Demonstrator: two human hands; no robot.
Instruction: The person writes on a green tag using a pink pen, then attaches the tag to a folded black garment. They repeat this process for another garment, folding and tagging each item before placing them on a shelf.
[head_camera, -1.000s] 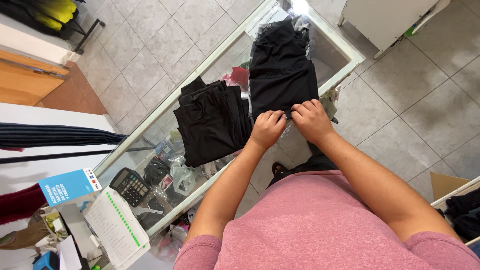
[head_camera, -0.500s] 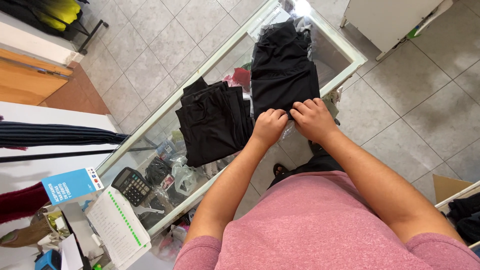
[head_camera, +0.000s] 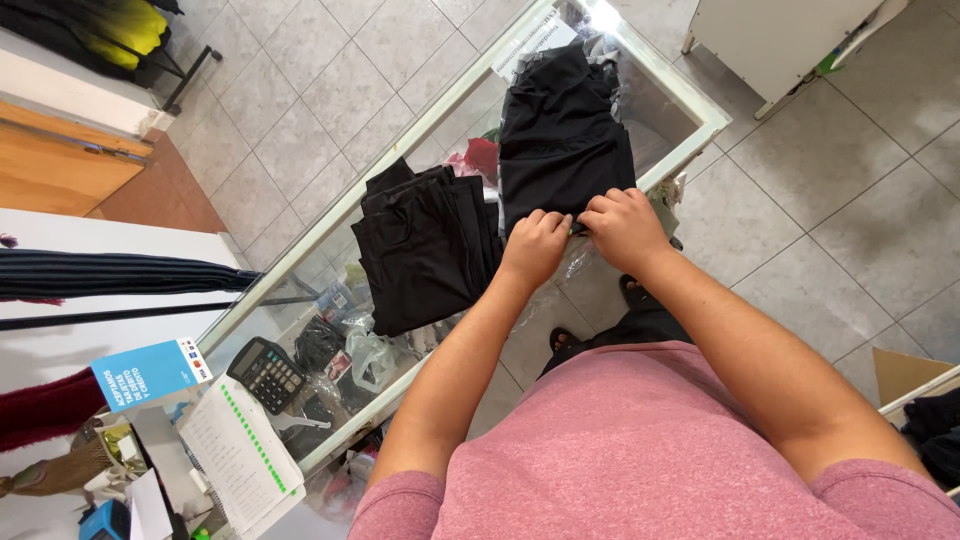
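Note:
A black garment (head_camera: 562, 145) lies flat on the glass counter top (head_camera: 640, 95). My left hand (head_camera: 536, 245) and my right hand (head_camera: 625, 225) pinch its near edge side by side, fingers curled on the cloth. To the left lies a folded pile of black clothes (head_camera: 425, 245), close beside my left hand but apart from it.
A calculator (head_camera: 266, 373), a white notebook (head_camera: 238, 452) and a blue card (head_camera: 150, 372) sit at the counter's left end. Packaged goods show under the glass. A white cabinet (head_camera: 790, 40) stands on the tiled floor beyond the counter. Striped cloth (head_camera: 110, 275) hangs at the left.
Both hands stay on the garment's near edge; they have drawn slightly closer together, with the cloth bunched a little between them.

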